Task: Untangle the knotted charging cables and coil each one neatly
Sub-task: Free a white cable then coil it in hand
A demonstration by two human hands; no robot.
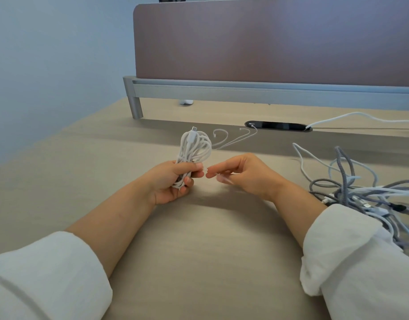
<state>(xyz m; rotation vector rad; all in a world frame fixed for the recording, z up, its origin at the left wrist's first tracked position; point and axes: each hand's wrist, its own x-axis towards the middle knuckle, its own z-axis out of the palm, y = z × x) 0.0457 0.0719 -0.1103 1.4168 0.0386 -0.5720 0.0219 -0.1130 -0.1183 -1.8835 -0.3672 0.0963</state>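
While our left hand [173,183] holds the white cable coil [194,148] tight in its curled fingers, the loops stand up out of the fist, just above the desk [198,250], with one plug [193,129] poking out at the top. Our right hand [242,176] is right beside it. Its thumb and first finger pinch a small white bit [206,173] that sits just by the left fingertips. We cannot tell if that bit is the tail of this cable or something else; it is too small.

We think this cable is already free from the knot and nearly all wound up. The step now looks like finishing this one coil: tucking the last end in or tying it. Next, the loops must not spring open, so the left hand should hold firm while the right hand works. Some thin clear strips [220,129] lie on the desk just behind the coil, and one might go round it.

Off to the right, near our right sleeve [360,262], lies the big tangle [351,192] of grey and white cables. It is not sorted yet, so most of the job is left. Farther back, a black slot [277,125] in the desk has another white cable [351,115] coming out of it, and a brown panel [268,38] stands behind.
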